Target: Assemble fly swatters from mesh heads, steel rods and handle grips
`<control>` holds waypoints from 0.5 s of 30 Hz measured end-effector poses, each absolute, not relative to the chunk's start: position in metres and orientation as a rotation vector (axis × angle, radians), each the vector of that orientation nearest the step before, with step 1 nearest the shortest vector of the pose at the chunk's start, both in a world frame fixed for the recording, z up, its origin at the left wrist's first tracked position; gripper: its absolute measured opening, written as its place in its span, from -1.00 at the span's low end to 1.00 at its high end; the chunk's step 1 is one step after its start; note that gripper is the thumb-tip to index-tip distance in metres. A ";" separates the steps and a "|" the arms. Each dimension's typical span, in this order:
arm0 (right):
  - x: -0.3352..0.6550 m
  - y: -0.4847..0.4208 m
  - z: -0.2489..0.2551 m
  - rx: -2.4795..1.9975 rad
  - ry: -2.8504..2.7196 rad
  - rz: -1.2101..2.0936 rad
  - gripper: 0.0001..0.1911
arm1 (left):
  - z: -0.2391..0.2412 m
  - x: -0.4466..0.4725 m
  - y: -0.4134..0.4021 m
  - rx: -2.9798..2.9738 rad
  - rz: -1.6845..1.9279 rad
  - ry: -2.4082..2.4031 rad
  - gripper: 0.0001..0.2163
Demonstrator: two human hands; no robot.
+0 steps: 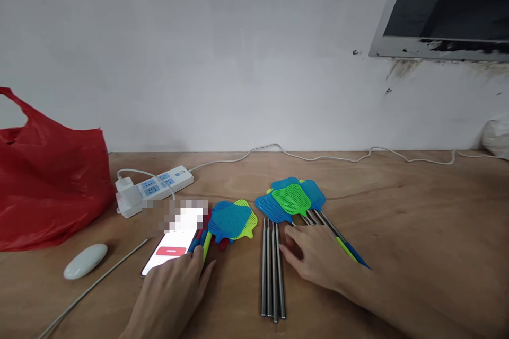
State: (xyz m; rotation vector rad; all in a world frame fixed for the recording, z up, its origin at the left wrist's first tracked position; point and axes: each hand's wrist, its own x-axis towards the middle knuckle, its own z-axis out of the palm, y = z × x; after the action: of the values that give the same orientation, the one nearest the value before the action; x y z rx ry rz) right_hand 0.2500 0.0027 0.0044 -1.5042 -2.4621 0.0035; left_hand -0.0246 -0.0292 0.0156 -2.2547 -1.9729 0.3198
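Note:
My left hand (173, 288) lies palm down beside a lit phone (175, 238), its fingers at several red, blue and yellow-green plastic handles (206, 246). Its thumb is spread away, and the fingertips are partly hidden. Past the handles lie loose fly swatter heads (230, 220) in blue, yellow-green and red. My right hand (314, 254) rests on its side, thumb and forefinger apart, close to the right edge of several metal rods (269, 270) laid side by side. Behind and under it are fly swatters (292, 198) with blue and green mesh heads, metal shafts and coloured grips.
A white power strip (163, 185) with a plugged-in charger sits at the back left; its cable (318, 158) runs along the wall. A red plastic bag (55, 180) stands at far left. In front of it lies a white mouse-shaped object (85, 261) and another cord (95, 287).

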 end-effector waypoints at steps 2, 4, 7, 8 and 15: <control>0.246 0.002 0.001 -1.555 -2.461 0.000 -0.85 | 0.015 -0.026 -0.032 -2.244 0.340 -1.940 -0.65; 0.244 0.004 -0.002 -1.594 -2.445 -0.008 -0.84 | 0.014 -0.028 -0.033 -2.259 0.358 -1.912 -0.63; 0.243 0.005 -0.005 -1.630 -2.416 -0.030 -0.85 | 0.016 -0.028 -0.034 -2.334 0.389 -1.936 -0.63; 0.242 0.005 -0.005 -1.644 -2.402 -0.037 -0.83 | 0.017 -0.027 -0.034 -2.363 0.390 -1.949 -0.63; 0.233 0.005 -0.002 -1.646 -2.422 -0.045 -0.73 | 0.022 -0.019 -0.041 -2.521 0.327 -2.012 -0.60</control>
State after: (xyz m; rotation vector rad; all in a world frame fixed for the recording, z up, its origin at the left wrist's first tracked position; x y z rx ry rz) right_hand 0.2332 0.0048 -0.0021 -1.6461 -2.4220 -0.0451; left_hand -0.0189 -0.0407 0.0220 -2.5210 -2.0117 0.3275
